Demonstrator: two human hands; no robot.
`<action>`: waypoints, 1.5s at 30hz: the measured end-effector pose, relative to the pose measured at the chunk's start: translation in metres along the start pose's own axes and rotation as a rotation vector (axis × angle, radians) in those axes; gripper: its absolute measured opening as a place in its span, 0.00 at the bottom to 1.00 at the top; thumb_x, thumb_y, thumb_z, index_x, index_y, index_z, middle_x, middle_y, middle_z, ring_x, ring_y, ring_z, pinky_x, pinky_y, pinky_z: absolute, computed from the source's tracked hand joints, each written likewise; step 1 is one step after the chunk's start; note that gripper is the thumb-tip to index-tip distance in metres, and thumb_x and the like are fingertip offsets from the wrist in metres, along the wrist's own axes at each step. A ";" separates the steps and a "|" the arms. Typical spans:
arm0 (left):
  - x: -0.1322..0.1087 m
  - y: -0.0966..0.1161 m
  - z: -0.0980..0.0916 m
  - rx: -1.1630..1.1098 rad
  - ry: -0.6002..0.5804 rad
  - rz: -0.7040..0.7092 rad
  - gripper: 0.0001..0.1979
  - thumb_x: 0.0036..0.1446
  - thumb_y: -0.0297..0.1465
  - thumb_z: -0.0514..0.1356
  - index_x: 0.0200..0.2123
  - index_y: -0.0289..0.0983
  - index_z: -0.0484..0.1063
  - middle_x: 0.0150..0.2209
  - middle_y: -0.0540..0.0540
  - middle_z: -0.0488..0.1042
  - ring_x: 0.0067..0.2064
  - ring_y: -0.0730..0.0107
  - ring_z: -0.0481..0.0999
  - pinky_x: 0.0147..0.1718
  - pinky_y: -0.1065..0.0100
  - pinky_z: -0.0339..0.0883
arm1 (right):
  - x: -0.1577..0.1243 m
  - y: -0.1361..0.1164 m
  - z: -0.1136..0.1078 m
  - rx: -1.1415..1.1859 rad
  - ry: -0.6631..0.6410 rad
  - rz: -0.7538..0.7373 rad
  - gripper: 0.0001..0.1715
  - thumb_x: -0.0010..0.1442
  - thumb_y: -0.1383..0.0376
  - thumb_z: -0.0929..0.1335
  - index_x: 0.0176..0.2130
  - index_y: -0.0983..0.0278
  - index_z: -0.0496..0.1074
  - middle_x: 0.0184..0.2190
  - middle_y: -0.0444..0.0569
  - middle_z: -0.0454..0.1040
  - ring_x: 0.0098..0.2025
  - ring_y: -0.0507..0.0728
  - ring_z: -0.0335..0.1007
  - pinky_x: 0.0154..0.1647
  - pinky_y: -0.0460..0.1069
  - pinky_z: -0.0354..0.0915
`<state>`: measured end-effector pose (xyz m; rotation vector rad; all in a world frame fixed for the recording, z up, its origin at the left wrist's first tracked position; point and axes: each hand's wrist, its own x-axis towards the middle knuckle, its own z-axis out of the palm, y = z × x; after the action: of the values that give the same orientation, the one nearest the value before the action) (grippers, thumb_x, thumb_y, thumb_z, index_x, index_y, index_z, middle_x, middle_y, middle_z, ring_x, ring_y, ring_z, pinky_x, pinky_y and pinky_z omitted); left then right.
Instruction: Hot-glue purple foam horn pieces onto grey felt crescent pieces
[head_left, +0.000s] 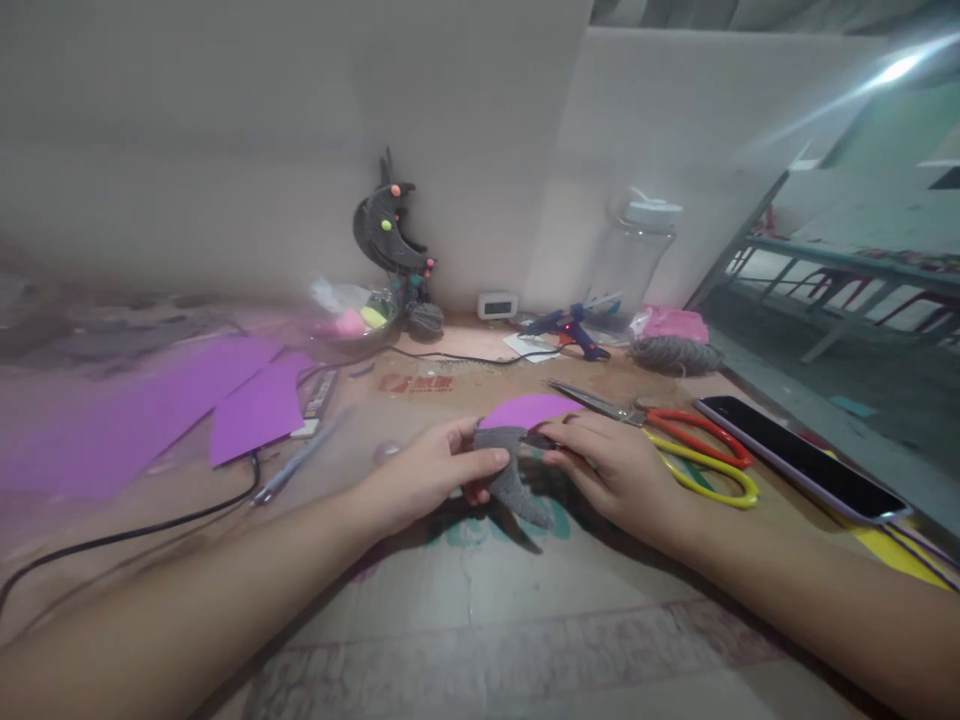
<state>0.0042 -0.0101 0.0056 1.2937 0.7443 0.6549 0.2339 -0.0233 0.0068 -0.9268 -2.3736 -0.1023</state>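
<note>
My left hand (435, 472) and my right hand (607, 470) meet over the middle of the table. Both pinch a small grey felt piece (514, 478), a curved, pointed shape hanging down between them. My left thumb and fingers grip its left end; my right fingers press its right end. Just behind the felt lies a purple semicircle of foam sheet (529, 408), flat on the table.
Red-handled scissors (686, 425) and yellow-handled scissors (712, 482) lie right of my hands, beside a black phone (802, 458). Purple sheets (225, 405) and a black cable (150, 525) lie left. At the back: a dark crescent craft (390, 235), a bowl (352, 325), a blue glue gun (566, 328), a clear jar (637, 255).
</note>
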 end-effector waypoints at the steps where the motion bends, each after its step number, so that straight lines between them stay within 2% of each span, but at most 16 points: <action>1: 0.000 0.000 0.000 -0.001 0.003 -0.002 0.13 0.53 0.36 0.64 0.39 0.35 0.71 0.24 0.53 0.69 0.22 0.81 0.65 0.22 0.77 0.57 | 0.000 0.000 0.000 0.005 -0.003 0.003 0.11 0.65 0.65 0.63 0.45 0.63 0.72 0.37 0.49 0.77 0.37 0.54 0.72 0.38 0.48 0.65; 8: 0.000 0.001 0.002 -0.009 0.061 -0.026 0.14 0.53 0.36 0.64 0.40 0.35 0.71 0.24 0.53 0.69 0.21 0.80 0.66 0.22 0.76 0.57 | 0.000 -0.001 0.000 -0.006 0.042 -0.006 0.12 0.64 0.64 0.64 0.46 0.65 0.72 0.36 0.51 0.77 0.37 0.55 0.73 0.38 0.48 0.67; 14: -0.001 0.001 0.003 0.014 0.068 -0.027 0.13 0.54 0.36 0.63 0.41 0.36 0.71 0.25 0.53 0.69 0.22 0.79 0.67 0.23 0.75 0.60 | 0.000 -0.001 0.000 -0.014 0.030 -0.006 0.11 0.64 0.64 0.64 0.45 0.65 0.72 0.38 0.52 0.77 0.40 0.55 0.73 0.42 0.48 0.66; 30: 0.000 -0.001 0.003 0.086 0.059 -0.003 0.12 0.54 0.37 0.62 0.39 0.36 0.71 0.25 0.53 0.69 0.22 0.79 0.67 0.22 0.75 0.58 | 0.001 -0.001 0.001 -0.033 -0.024 0.008 0.13 0.66 0.63 0.63 0.45 0.64 0.72 0.36 0.51 0.77 0.37 0.55 0.72 0.37 0.48 0.65; 39: 0.000 -0.003 0.002 0.100 0.055 -0.008 0.12 0.56 0.38 0.61 0.39 0.36 0.70 0.26 0.53 0.68 0.23 0.79 0.67 0.23 0.75 0.59 | 0.000 -0.001 0.000 -0.003 0.027 -0.002 0.13 0.66 0.63 0.63 0.45 0.65 0.73 0.35 0.51 0.78 0.37 0.55 0.72 0.39 0.48 0.66; 45: 0.000 -0.003 0.001 0.105 0.092 -0.012 0.12 0.55 0.36 0.61 0.40 0.36 0.70 0.25 0.53 0.69 0.24 0.78 0.67 0.24 0.76 0.60 | 0.000 -0.002 0.000 0.011 -0.033 0.029 0.15 0.66 0.62 0.63 0.47 0.66 0.72 0.38 0.52 0.78 0.39 0.56 0.72 0.40 0.50 0.66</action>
<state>0.0053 -0.0114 0.0031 1.3604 0.8709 0.6764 0.2324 -0.0251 0.0075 -0.9640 -2.3876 -0.0630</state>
